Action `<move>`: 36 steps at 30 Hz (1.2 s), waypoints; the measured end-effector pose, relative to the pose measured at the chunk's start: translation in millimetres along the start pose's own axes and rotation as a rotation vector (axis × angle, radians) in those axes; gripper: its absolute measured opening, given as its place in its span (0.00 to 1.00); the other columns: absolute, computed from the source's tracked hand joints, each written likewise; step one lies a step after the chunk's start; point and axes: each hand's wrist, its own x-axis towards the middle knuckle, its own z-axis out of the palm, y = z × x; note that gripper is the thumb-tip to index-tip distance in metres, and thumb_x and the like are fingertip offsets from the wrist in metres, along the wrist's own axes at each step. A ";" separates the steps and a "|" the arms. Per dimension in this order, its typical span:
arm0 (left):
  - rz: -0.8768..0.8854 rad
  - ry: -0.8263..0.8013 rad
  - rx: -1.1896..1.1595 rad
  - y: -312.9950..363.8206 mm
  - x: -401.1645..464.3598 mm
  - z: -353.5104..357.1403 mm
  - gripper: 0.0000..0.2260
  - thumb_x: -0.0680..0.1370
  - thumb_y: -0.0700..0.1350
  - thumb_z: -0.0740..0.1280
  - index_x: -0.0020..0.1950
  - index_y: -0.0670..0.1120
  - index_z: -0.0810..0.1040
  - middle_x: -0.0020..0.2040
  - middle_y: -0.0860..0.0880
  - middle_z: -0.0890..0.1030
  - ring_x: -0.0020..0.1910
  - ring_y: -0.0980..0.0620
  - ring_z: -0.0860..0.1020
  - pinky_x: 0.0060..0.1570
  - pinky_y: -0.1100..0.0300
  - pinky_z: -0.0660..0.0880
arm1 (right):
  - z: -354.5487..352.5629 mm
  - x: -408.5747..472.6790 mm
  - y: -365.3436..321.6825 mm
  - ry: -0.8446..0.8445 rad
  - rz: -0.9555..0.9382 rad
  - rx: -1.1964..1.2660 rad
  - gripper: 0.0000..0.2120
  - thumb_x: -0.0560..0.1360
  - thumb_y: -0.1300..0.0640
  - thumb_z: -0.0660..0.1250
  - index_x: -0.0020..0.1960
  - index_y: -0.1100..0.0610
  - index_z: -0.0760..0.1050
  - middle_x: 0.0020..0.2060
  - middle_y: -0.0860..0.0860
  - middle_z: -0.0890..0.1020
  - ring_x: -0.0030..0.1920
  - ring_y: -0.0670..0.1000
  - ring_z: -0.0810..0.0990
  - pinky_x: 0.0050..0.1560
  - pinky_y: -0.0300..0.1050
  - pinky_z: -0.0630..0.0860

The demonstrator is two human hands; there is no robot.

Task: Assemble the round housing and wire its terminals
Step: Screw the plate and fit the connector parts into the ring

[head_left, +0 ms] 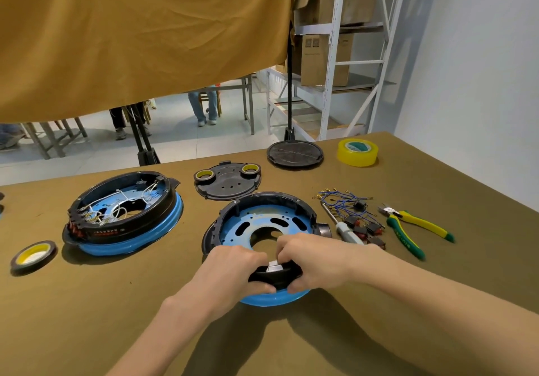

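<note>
Mustard curtain hangs ahead; metal shelving beside white wall.

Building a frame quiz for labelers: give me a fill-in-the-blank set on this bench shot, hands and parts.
1. Both hands, left hand and right hand, grip the near rim of the ____ housing, which holds no wires.
2. The wired housing lies to its ____.
3. The pliers have yellow and ____ handles.
4. Two tape rolls sit on the black ____ behind the housing.

Missing words: unwired; left; green; plate
</note>
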 end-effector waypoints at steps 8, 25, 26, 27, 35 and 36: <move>-0.006 0.009 -0.048 10.6 3.3 5.0 0.13 0.77 0.65 0.67 0.50 0.57 0.76 0.36 0.58 0.75 0.35 0.57 0.75 0.35 0.65 0.68 | -16.6 -0.5 4.6 -0.143 -0.006 -0.005 0.07 0.77 0.54 0.74 0.51 0.56 0.80 0.60 0.47 0.71 0.49 0.48 0.73 0.42 0.36 0.68; -0.012 -0.007 -0.244 0.6 -13.9 -3.1 0.14 0.76 0.65 0.69 0.51 0.57 0.80 0.41 0.61 0.79 0.41 0.62 0.76 0.42 0.69 0.71 | -22.2 -4.9 3.7 -0.144 0.014 0.026 0.08 0.75 0.51 0.75 0.50 0.55 0.83 0.41 0.47 0.81 0.39 0.42 0.78 0.40 0.38 0.76; -0.031 0.022 -0.301 -7.8 -18.3 -1.2 0.16 0.74 0.68 0.69 0.54 0.59 0.81 0.45 0.65 0.80 0.48 0.66 0.76 0.50 0.71 0.70 | -21.5 -6.2 0.3 -0.108 0.011 0.087 0.11 0.74 0.47 0.74 0.53 0.51 0.83 0.45 0.44 0.82 0.45 0.41 0.79 0.46 0.40 0.78; -0.060 0.068 -0.328 -17.6 -23.5 0.8 0.19 0.72 0.71 0.68 0.54 0.61 0.80 0.49 0.67 0.79 0.54 0.69 0.73 0.58 0.71 0.67 | -21.3 -5.8 -4.5 -0.062 0.013 0.159 0.13 0.74 0.41 0.73 0.54 0.48 0.83 0.48 0.42 0.82 0.49 0.41 0.80 0.52 0.41 0.78; -0.531 0.414 -0.700 -30.2 -39.5 38.1 0.28 0.78 0.70 0.60 0.76 0.62 0.63 0.76 0.62 0.61 0.74 0.71 0.57 0.75 0.52 0.58 | -6.8 44.8 -22.4 -0.017 0.143 0.159 0.21 0.80 0.45 0.69 0.64 0.60 0.79 0.57 0.54 0.82 0.54 0.52 0.80 0.58 0.47 0.78; -0.562 0.379 -0.829 -32.7 -38.9 37.1 0.30 0.78 0.67 0.63 0.77 0.62 0.59 0.73 0.64 0.63 0.67 0.76 0.62 0.72 0.56 0.63 | -0.3 48.2 -23.9 -0.015 0.154 0.137 0.21 0.80 0.45 0.69 0.62 0.62 0.79 0.56 0.57 0.81 0.55 0.55 0.78 0.58 0.50 0.77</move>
